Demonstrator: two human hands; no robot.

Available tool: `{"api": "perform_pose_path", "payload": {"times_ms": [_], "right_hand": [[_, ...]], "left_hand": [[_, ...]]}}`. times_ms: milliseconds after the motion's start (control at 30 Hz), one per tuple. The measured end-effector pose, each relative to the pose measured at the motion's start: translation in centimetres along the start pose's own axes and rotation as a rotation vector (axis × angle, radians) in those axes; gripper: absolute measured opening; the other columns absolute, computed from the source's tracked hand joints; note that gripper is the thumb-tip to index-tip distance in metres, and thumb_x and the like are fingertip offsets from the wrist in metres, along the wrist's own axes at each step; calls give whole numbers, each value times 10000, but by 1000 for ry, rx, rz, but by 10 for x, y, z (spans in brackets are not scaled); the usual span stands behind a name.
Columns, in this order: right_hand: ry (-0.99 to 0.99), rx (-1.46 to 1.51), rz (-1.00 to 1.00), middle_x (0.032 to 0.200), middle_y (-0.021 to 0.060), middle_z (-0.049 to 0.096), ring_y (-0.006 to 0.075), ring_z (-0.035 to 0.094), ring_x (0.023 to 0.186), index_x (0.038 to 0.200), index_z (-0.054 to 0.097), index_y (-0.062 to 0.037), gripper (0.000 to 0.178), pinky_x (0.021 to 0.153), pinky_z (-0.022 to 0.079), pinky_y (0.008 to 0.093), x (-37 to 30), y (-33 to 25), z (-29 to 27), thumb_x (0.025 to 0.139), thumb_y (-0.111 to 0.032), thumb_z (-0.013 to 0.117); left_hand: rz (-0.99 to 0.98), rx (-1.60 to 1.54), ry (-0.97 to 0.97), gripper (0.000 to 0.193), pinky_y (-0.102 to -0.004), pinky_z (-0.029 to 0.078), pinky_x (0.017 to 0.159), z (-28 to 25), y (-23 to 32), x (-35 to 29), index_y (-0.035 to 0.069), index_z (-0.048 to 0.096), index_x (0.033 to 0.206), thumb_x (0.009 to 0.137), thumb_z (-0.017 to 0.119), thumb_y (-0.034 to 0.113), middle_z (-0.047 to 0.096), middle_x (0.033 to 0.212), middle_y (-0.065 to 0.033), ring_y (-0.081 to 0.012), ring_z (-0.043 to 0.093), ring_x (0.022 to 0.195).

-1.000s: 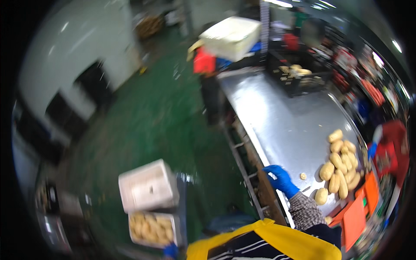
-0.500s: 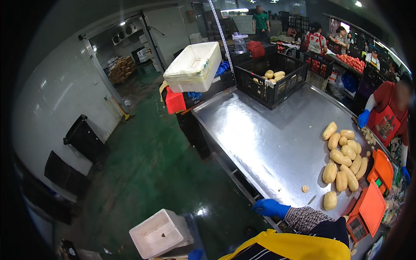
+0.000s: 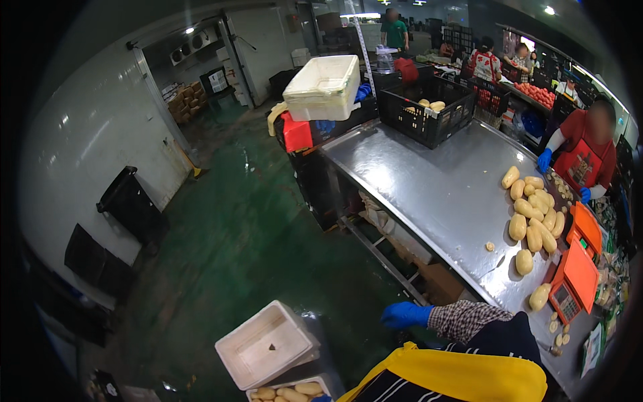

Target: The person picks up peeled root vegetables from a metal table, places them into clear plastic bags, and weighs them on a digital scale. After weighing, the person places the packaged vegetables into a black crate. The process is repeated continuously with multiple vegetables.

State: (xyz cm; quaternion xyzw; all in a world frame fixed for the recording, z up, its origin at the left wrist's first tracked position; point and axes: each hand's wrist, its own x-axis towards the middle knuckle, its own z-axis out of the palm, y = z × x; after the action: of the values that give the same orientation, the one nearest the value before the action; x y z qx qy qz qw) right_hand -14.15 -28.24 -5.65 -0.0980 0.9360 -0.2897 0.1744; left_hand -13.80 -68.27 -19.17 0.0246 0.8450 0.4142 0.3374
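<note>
My right hand (image 3: pixel 406 315), in a blue glove with a checked sleeve above it, hangs over the floor beside the metal table's near edge. Its fingers are loosely extended and nothing shows in them. Only a sliver of my left hand (image 3: pixel 323 398), also blue-gloved, shows at the bottom edge, by a white box of pale yellow lotus root sections (image 3: pixel 293 393); its fingers are hidden. An emptier white foam box (image 3: pixel 238 358) sits tilted next to that box. More lotus root sections (image 3: pixel 534 208) lie piled on the table's right side, with a small cut piece (image 3: pixel 489 246) nearby.
The metal table (image 3: pixel 429 181) carries a black crate (image 3: pixel 429 124) at its far end and orange scales (image 3: pixel 576 275) at right. Across it stands a co-worker (image 3: pixel 586 151) in a red apron. Another white foam box (image 3: pixel 321 100) rests beyond the table's left corner. Black bins (image 3: pixel 132 208) line the wall.
My view has shifted, with the table now farther right. My right hand has moved off the table edge, over the floor. The box of lotus root sections shows more. The co-worker's hands have moved.
</note>
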Motion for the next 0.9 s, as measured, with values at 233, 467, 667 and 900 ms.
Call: {"api": "perform_pose_path", "payload": {"times_ms": [233, 467, 667, 900], "right_hand": [[-417, 55, -161, 1049, 160, 559, 315, 523, 987, 1047, 572, -42, 319, 846, 424, 374, 17, -108, 53, 810, -250, 526], [-489, -2, -156, 1046, 123, 567, 291, 529, 983, 1050, 582, -97, 293, 837, 428, 375, 16, -86, 84, 814, -264, 534], [-320, -34, -204, 1061, 121, 570, 295, 536, 984, 1062, 587, -108, 316, 837, 432, 361, 28, -79, 63, 804, -282, 534], [-156, -19, -116, 1026, 144, 585, 304, 554, 951, 1036, 605, -100, 332, 826, 440, 373, 6, -47, 43, 802, -322, 526]], "left_hand": [[-103, -22, 18, 228, -334, 438, 589, -63, -68, -10, 36, 582, 804, 833, 484, 240, 580, 685, -109, -215, 537, 622], [-237, -104, 51, 219, -309, 450, 594, -71, -132, -22, 29, 582, 845, 843, 483, 224, 592, 707, -106, -209, 555, 638], [-314, -396, 34, 215, -287, 461, 598, -9, -160, -10, 22, 582, 881, 852, 482, 211, 603, 725, -103, -204, 570, 651], [-150, -288, -16, 296, -269, 478, 565, -21, -54, 24, -25, 616, 798, 800, 599, 271, 612, 686, -100, -146, 575, 605]]}}
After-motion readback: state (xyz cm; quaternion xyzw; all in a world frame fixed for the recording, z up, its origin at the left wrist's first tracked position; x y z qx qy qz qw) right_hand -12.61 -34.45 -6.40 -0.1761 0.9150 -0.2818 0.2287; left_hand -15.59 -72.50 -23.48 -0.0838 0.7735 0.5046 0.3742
